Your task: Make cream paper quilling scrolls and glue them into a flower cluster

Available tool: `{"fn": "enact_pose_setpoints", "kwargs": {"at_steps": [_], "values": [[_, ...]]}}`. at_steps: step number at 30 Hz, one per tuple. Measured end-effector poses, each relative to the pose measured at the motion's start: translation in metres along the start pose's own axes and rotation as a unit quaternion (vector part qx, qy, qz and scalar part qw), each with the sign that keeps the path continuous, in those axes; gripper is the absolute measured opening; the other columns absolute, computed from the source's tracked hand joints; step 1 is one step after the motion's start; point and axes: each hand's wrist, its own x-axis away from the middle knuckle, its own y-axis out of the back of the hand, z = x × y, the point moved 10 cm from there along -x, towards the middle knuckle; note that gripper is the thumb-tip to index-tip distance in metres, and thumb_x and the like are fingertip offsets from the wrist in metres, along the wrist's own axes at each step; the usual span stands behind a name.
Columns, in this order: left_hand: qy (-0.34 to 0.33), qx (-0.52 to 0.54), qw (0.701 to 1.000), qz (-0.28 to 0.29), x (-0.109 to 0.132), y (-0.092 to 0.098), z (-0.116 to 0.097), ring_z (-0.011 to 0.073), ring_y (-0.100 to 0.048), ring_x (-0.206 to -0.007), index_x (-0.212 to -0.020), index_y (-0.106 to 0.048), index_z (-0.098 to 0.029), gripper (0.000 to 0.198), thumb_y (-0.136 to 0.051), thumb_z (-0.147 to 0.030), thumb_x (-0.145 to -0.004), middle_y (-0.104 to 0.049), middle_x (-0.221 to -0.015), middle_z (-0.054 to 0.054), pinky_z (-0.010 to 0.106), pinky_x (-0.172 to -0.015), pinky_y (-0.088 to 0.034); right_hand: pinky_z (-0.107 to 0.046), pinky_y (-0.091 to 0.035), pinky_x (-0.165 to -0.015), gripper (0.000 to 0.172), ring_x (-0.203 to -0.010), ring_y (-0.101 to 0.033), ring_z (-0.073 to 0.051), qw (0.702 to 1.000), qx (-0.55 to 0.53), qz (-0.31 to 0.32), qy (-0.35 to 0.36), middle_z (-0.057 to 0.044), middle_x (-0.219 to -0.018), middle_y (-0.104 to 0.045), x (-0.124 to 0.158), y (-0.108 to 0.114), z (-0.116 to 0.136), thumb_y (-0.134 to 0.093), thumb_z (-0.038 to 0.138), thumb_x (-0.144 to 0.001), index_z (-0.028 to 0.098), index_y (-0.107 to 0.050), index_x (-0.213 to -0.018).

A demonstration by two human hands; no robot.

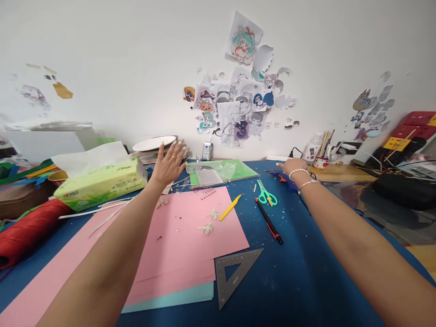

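Note:
My left hand (169,162) is open with fingers spread, in front of a white oval plate (155,143) and left of a clear plastic case (208,176). My right hand (293,166) is stretched out at the back right, one finger pointing left and the others mostly hidden. Just below it lies a blue tool resembling a glue gun (289,182); contact is unclear. On the pink paper (190,245) between my arms are yellow tweezers (230,207) and small pale ornaments (205,228). Green scissors (266,194) and a black-and-red pen-like tool (269,221) lie on the blue table cover.
A grey set square (235,274) lies at the front beside light-blue paper (177,296). A tissue pack (102,181) and red thread spool (32,229) stand left. Green sheets (243,170) lie behind. A bottle (313,147) and brush cup (321,161) stand back right.

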Motion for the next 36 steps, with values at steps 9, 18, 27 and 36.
{"fn": "enact_pose_setpoints", "kwargs": {"at_steps": [9,18,27,36], "values": [[0.036,0.022,0.999,-0.018,0.009,0.009,-0.002,0.0267,-0.022,-0.126,-0.127,-0.032,-0.013,0.045,-0.027,-0.031,-0.086,-0.034,-0.133,0.015,0.052,-0.102,-0.001,-0.038,-0.046,-0.075,0.03,-0.091,-0.053,-0.017,0.98,-0.022,0.147,-0.135,-0.007,-0.108,-0.052,0.024,-0.063,-0.039,-0.046,0.03,-0.083,0.015,-0.048,-0.109],[0.072,0.094,0.992,-0.039,0.033,0.057,-0.025,0.025,-0.032,-0.12,-0.118,-0.039,-0.017,0.036,-0.033,-0.027,-0.084,-0.041,-0.127,0.012,0.045,-0.098,-0.023,-0.038,-0.045,-0.075,0.03,-0.091,-0.053,-0.017,0.981,-0.094,0.064,-0.156,-0.007,-0.108,-0.051,0.031,-0.07,-0.052,-0.047,0.03,-0.083,0.015,-0.048,-0.109],[0.011,0.256,0.955,0.146,0.053,0.061,-0.114,0.0178,-0.058,-0.085,-0.098,-0.054,-0.025,0.034,-0.048,-0.048,-0.073,-0.063,-0.095,0.002,0.027,-0.07,-0.047,-0.038,-0.045,-0.076,0.031,-0.091,-0.053,-0.017,0.963,-0.15,0.019,-0.222,-0.007,-0.108,-0.052,0.05,-0.074,-0.074,-0.046,0.031,-0.083,0.015,-0.048,-0.109],[0.099,0.295,0.916,0.252,0.071,0.019,-0.12,0.0225,-0.057,-0.08,-0.09,-0.063,-0.024,0.034,-0.061,-0.045,-0.063,-0.061,-0.092,0.007,0.033,-0.065,-0.049,-0.036,-0.043,-0.062,0.056,-0.082,-0.057,-0.03,0.961,-0.211,0.022,-0.175,-0.018,-0.088,-0.059,0.05,-0.067,-0.068,-0.034,0.059,-0.075,0.011,-0.053,-0.096]]}}
